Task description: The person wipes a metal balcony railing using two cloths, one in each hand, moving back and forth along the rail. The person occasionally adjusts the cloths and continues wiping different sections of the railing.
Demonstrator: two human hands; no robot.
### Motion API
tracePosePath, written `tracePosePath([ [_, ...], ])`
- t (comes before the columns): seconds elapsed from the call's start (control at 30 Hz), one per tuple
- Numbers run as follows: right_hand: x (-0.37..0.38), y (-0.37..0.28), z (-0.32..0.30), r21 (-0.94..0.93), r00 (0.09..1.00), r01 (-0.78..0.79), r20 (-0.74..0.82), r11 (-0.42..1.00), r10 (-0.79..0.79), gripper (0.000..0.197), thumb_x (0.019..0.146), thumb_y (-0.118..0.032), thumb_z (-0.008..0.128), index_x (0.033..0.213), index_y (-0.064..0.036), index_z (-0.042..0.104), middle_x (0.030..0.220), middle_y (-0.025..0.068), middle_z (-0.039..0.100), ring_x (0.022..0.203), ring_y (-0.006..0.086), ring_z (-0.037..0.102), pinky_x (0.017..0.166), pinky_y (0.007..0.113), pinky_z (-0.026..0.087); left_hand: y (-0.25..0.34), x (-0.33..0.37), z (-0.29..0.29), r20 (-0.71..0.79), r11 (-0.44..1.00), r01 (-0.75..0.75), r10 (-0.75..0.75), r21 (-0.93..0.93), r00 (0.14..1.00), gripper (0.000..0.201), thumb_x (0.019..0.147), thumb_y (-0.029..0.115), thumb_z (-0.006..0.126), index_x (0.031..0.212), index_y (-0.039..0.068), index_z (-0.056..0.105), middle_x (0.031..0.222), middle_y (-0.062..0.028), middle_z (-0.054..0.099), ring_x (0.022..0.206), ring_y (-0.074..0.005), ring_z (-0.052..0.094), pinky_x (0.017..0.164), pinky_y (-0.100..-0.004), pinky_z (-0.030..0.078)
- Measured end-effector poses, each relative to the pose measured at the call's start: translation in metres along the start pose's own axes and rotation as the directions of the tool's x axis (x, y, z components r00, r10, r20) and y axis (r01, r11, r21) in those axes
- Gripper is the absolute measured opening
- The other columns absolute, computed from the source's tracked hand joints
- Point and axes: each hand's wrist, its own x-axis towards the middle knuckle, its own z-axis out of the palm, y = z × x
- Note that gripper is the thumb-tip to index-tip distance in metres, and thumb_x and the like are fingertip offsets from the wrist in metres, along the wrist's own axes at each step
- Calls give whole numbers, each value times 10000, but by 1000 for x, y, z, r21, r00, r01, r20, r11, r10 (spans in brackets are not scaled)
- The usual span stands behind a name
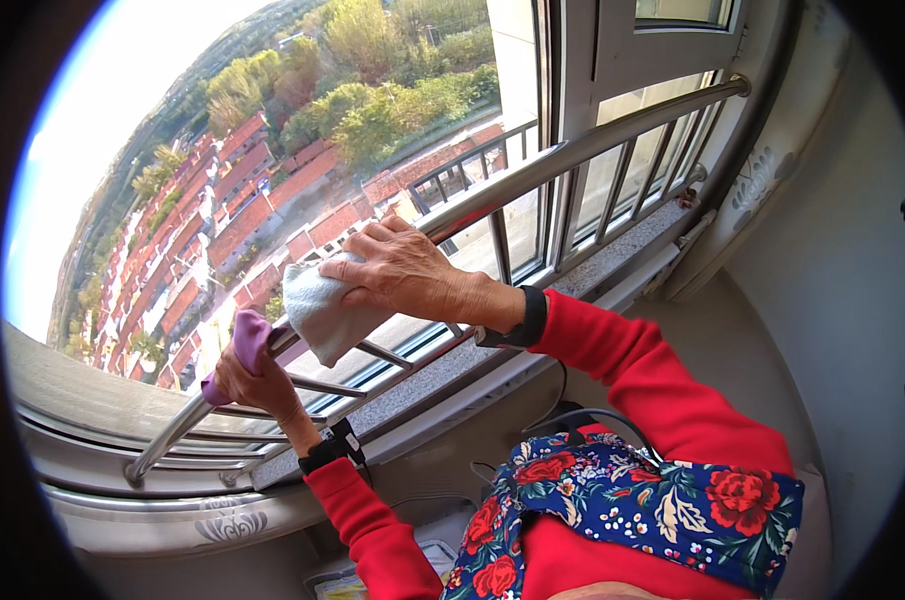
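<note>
A stainless steel railing (pixel 579 150) crosses in front of the window. My right hand (pixel 402 268) is closed over its top rail, pressing a pale bluish-white cloth (pixel 324 318) against the metal. The cloth hangs in a fold below the fingers. Farther left and lower on the same rail, my left hand (pixel 255 383) grips a purple cloth (pixel 251 335) wrapped about the bar. Part of that cloth shows on each side of the hand. Dark bands circle both wrists, over red sleeves.
Upright metal bars (pixel 499 245) run from the rail down toward a speckled stone sill (pixel 412 378). A window frame (pixel 572 60) stands behind at the right, beside a patterned pale curtain (pixel 762 190). Outside lie red-roofed houses and trees. A thin cable hangs near my right forearm.
</note>
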Motion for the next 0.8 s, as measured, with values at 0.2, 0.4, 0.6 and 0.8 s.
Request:
tracePosePath([
  [0.2, -24, 25, -23, -32, 996, 11, -88, 999, -14, 444, 889, -308, 741, 1320, -246, 654, 1163, 94, 621, 1145, 299, 590, 1009, 465, 428, -4, -2, -2, 64, 1000, 26, -27, 14, 998, 351, 916, 281, 700, 1055, -38, 660, 973, -216, 685, 938, -431, 621, 970, -509, 436],
  [0.4, -45, 54, -57, -130, 995, -35, -100, 991, 22, 401, 909, -211, 733, 1303, -261, 679, 1247, 89, 646, 1184, 292, 597, 1036, 464, 431, -2, 0, -5, 50, 1000, 0, 0, 7, 999, 313, 885, 221, 720, 1050, -39, 666, 984, -205, 688, 942, -424, 623, 976, -508, 438],
  [0.6, -83, 102, -116, -121, 969, -189, -182, 975, 165, 297, 889, -147, 750, 1185, -143, 735, 1149, 73, 697, 1140, 291, 631, 1021, 445, 457, 4, 3, -7, 52, 1000, 27, -26, -6, 998, 474, 941, 441, 654, 1034, -24, 658, 980, -218, 673, 970, -431, 617, 968, -514, 421],
  [0.8, -133, 166, -175, -221, 892, -413, -294, 883, 343, 276, 934, -59, 684, 1204, -99, 726, 1239, 83, 681, 1196, 292, 621, 1070, 403, 479, 8, 2, -5, 12, 998, 56, -56, -39, 998, 453, 920, 442, 672, 1027, 2, 652, 935, -203, 653, 934, -417, 608, 984, -506, 418],
])
